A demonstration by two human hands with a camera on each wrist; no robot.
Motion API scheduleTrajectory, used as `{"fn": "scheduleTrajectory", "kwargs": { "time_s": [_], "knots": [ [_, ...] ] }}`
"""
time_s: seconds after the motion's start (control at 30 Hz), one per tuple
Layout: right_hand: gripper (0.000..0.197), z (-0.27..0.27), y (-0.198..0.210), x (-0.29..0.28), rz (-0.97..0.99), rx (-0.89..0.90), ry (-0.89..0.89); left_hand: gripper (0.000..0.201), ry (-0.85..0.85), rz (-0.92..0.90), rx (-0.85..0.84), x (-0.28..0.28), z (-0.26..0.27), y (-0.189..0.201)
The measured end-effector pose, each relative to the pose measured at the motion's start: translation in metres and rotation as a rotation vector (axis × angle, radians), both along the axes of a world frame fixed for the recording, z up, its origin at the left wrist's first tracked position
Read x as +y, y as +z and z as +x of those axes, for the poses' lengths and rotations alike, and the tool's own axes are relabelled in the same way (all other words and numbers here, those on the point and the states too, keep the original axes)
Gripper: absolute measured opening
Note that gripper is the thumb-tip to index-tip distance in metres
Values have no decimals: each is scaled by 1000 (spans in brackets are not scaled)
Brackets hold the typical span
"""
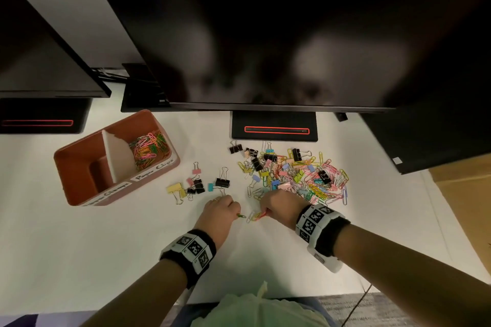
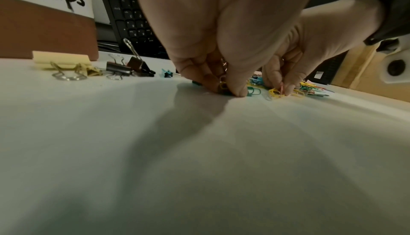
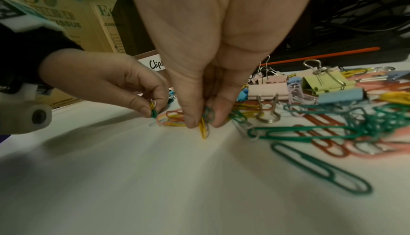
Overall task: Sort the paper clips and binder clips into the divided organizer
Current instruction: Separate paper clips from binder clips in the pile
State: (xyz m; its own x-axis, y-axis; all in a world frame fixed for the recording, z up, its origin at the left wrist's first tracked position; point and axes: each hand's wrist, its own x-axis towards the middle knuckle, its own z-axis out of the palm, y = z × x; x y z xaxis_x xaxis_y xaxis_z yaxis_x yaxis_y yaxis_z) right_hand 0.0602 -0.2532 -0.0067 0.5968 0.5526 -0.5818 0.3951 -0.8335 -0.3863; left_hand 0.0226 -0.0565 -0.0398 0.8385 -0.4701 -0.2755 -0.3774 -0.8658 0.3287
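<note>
A brown divided organizer [image 1: 79, 156] stands at the left; its right compartment holds several coloured paper clips [image 1: 148, 147]. A mixed pile of paper clips and binder clips [image 1: 295, 175] lies right of centre, and a small group of binder clips [image 1: 198, 184] lies between the two. My left hand [image 1: 233, 211] pinches a few paper clips [image 3: 153, 109], green and yellow, just above the table. My right hand [image 3: 205, 124] pinches a yellow paper clip [image 3: 203, 130] and a green one at the near edge of the pile. Loose clips [image 1: 253, 218] lie between the hands.
A monitor [image 1: 265, 34] overhangs the back of the white table [image 1: 106, 247], its stand base [image 1: 275, 127] behind the pile. A second monitor is at the far left. A keyboard [image 2: 133, 23] stands behind the organizer. A cardboard box [image 1: 462, 194] is at the right.
</note>
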Motion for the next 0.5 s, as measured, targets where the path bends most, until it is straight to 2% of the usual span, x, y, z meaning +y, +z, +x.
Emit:
{"fn": "scheduleTrajectory", "kwargs": {
  "time_s": [0.1,0.23,0.33,0.5],
  "knots": [
    [19,-1,2,3,4,25,-35,30,31,-43,6,3,-2,-2],
    [21,-3,5,6,9,24,-50,13,198,-245,24,14,-7,6],
    [20,-2,12,8,43,20,-84,1,345,-376,21,35,-4,33],
    [14,28,48,49,238,-100,-88,5,639,-421,-139,99,23,92]
  ]
}}
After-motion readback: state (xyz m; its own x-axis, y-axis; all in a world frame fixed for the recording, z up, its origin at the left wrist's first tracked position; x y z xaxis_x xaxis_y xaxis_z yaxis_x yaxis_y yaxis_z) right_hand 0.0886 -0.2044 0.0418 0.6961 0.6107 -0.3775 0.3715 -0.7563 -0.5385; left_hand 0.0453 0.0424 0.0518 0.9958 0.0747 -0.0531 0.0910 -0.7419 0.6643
